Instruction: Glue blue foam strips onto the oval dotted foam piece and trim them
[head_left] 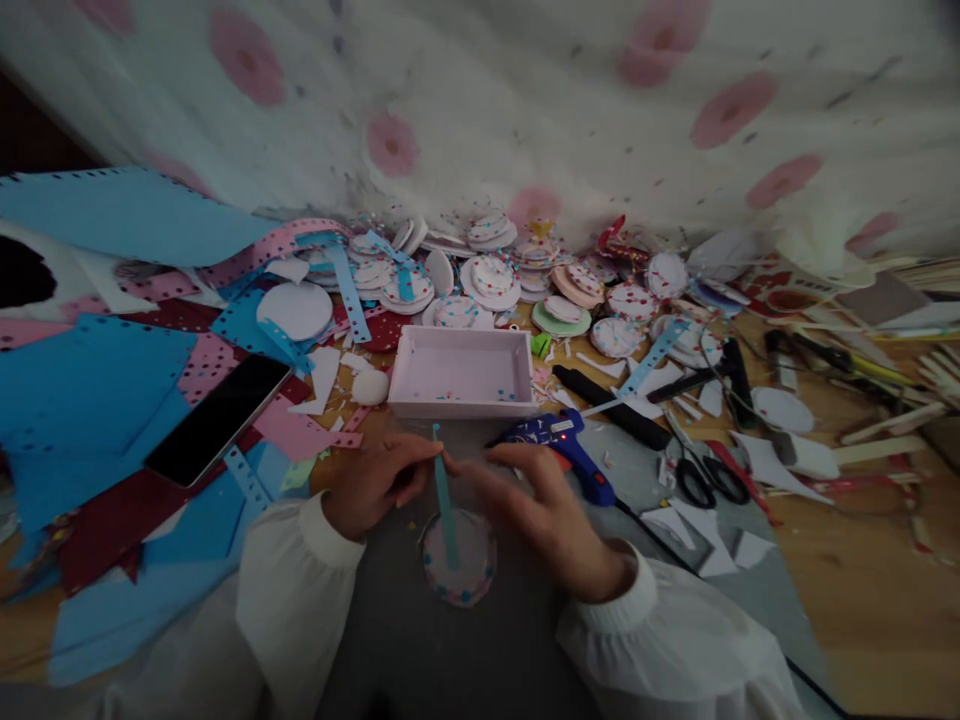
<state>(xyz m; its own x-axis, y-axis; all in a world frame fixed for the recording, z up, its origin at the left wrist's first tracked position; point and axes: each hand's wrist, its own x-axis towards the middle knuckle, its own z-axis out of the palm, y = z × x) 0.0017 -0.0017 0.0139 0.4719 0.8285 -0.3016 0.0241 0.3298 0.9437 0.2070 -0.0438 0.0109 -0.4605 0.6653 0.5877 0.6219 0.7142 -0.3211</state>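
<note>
My left hand [379,482] pinches the upper part of a narrow blue strip [445,500] between thumb and fingertip. The strip's lower end overlaps a round pale disc [472,560] trimmed with pink and blue dots around its edge, which lies on the dark grey mat [405,640]. To the right of the strip, my right hand [551,515] hovers with fingers stretched out and apart, smeared by motion, and nothing shows in it. Beyond both hands stands a shallow pink box [463,408] with a few tiny beads inside.
A blue glue gun [581,450] lies right of the box, near scissors [709,475] and a black rod [611,405]. Several layered paper discs [491,280] pile along the back. Leftward are a phone [217,420] and blue sheets [90,390].
</note>
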